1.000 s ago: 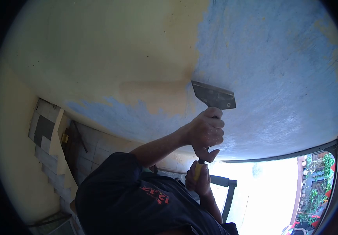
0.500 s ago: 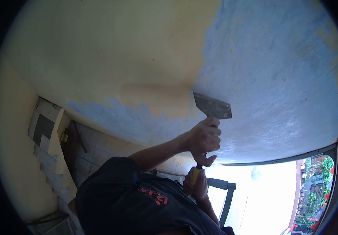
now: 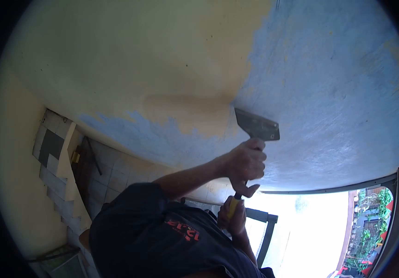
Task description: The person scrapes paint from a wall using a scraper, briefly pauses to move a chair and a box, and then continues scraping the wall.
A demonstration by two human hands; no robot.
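Both my hands grip a scraper [image 3: 258, 124] with a wide, flat metal blade. My left hand [image 3: 247, 162] is wrapped round it just below the blade, with the thumb sticking out. Lower down, close to my chest, my right hand [image 3: 233, 217] closes round the yellow handle [image 3: 232, 207]. The blade's edge lies at the wall [image 3: 301, 83], near the border between cream paint [image 3: 185, 111] and a bluish bare-looking area. A shadow falls on the cream paint beside the blade.
Tiled stairs [image 3: 57, 185] run along the left, with a stick [image 3: 93, 155] leaning near them. A dark metal frame [image 3: 268, 231] stands behind my right hand. On the right is a bright opening [image 3: 301, 231] with green plants [image 3: 366, 241] beyond it.
The scraper and my left hand appear slightly further right in the view, and the wall's paint border has shifted the same way. Both hands keep their grip.
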